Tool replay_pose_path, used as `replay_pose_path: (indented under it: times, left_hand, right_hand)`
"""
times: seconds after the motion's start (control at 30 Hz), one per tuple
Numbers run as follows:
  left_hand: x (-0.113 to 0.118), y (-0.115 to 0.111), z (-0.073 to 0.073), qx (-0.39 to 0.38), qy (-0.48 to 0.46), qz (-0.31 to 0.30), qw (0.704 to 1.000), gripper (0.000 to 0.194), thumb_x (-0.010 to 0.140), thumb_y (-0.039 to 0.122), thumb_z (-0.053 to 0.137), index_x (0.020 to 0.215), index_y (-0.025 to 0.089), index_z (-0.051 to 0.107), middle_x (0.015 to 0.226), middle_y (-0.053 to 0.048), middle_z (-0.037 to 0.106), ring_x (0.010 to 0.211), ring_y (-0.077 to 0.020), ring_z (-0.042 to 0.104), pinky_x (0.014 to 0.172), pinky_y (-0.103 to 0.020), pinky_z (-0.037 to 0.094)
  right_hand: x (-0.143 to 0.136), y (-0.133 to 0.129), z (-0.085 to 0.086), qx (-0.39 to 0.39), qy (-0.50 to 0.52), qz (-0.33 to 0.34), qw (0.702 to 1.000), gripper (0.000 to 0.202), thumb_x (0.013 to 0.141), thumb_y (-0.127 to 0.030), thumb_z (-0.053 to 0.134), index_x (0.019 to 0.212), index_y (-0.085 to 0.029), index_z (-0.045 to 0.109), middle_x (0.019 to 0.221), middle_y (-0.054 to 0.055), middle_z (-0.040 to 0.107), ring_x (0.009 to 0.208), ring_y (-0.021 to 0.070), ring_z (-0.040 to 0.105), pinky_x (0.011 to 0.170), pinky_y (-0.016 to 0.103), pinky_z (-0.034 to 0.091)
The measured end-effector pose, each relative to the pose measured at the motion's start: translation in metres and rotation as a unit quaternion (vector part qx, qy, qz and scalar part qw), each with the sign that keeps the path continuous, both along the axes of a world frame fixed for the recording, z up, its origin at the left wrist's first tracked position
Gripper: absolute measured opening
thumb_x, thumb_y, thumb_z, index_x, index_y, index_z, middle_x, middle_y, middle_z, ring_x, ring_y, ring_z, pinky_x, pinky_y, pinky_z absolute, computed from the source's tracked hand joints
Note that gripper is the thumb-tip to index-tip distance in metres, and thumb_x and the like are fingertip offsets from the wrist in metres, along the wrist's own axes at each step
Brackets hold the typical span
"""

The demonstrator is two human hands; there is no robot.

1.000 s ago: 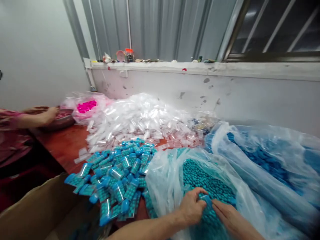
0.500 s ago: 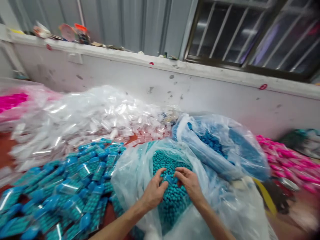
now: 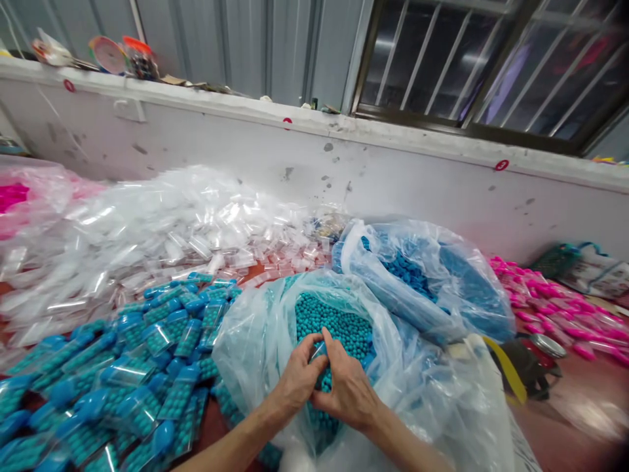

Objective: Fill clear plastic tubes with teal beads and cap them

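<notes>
On the red desk (image 3: 560,413), a big plastic bag (image 3: 246,328) is standing open, showing turquoise beads (image 3: 334,321). Above them, the left hand (image 3: 297,373) is pinching a small clear container (image 3: 317,350) between thumb and forefinger. The right hand (image 3: 351,390) is meeting it from the other side, equally near; its own hold I cannot tell. Fingers are hiding the container's long axis.

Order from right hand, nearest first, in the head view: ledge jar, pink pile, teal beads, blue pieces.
1. Teal beads, just beneath the right hand.
2. Blue pieces, beyond, rightward.
3. Pink pile, farther right.
4. Ledge jar, far left.
</notes>
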State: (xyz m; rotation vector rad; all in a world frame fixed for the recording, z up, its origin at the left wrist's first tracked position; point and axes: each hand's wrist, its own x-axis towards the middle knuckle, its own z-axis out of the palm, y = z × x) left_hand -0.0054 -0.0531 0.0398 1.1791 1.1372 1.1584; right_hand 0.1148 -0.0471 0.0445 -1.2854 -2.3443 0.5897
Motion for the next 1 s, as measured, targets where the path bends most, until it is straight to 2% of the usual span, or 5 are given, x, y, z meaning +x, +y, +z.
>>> replay_pose_path:
  times: [0.37,0.57,0.77,0.87,1.0]
  left_hand:
    - [-0.02,-0.02,0.009,0.09,0.212,0.069,0.971,0.025,0.078,0.019,0.044,0.1,0.018,0.056,0.086,-0.003,0.064,0.077,-0.015,0.057,0.074,-0.026,0.045]
    - [-0.123,-0.036,0.024,0.138,0.429,0.249,0.857,0.034,0.082,0.021,0.044,0.115,0.023,0.054,0.114,-0.005,0.06,0.107,-0.0207,0.052,0.094,-0.037,0.039]
    - [-0.231,-0.048,-0.002,0.005,0.595,0.356,0.721,0.046,0.084,0.027,0.042,0.129,0.019,0.04,0.106,-0.011,0.058,0.095,-0.0244,0.055,0.08,-0.036,0.045]
    - [-0.279,-0.062,-0.016,0.015,0.616,0.412,0.671,0.041,0.085,0.03,0.041,0.123,0.014,0.046,0.106,-0.012,0.055,0.097,-0.0249,0.052,0.084,-0.037,0.042]
    - [-0.321,-0.1,-0.029,0.015,0.594,0.516,0.617,0.036,0.086,0.034,0.036,0.113,0.015,0.051,0.109,-0.012,0.054,0.104,-0.0261,0.048,0.09,-0.04,0.037]
  right_hand:
    - [-0.005,-0.008,0.004,-0.053,0.003,0.087,0.995,0.089,0.068,-0.021,0.056,0.14,-0.02,0.004,0.126,0.014,0.037,0.089,0.0198,0.056,0.078,0.034,0.047]
    - [-0.008,-0.002,0.013,-0.025,0.031,0.113,0.993,0.058,0.083,-0.026,0.042,0.138,-0.023,0.022,0.122,0.012,0.047,0.092,0.0206,0.056,0.082,0.037,0.046]
    - [-0.101,-0.046,0.019,-0.059,-0.067,0.312,0.946,0.075,0.072,-0.022,0.059,0.139,-0.02,0.025,0.137,0.014,0.035,0.122,0.0271,0.039,0.098,0.037,0.037]
    - [-0.152,-0.075,-0.004,-0.081,-0.151,0.354,0.919,0.102,0.053,-0.026,0.077,0.139,-0.011,0.023,0.14,0.023,0.024,0.128,0.0381,0.024,0.101,0.049,0.028]
    - [-0.187,-0.088,-0.052,-0.023,-0.159,0.306,0.939,0.099,0.058,-0.038,0.076,0.139,-0.015,0.025,0.143,0.022,0.018,0.128,0.0428,0.013,0.099,0.061,0.02]
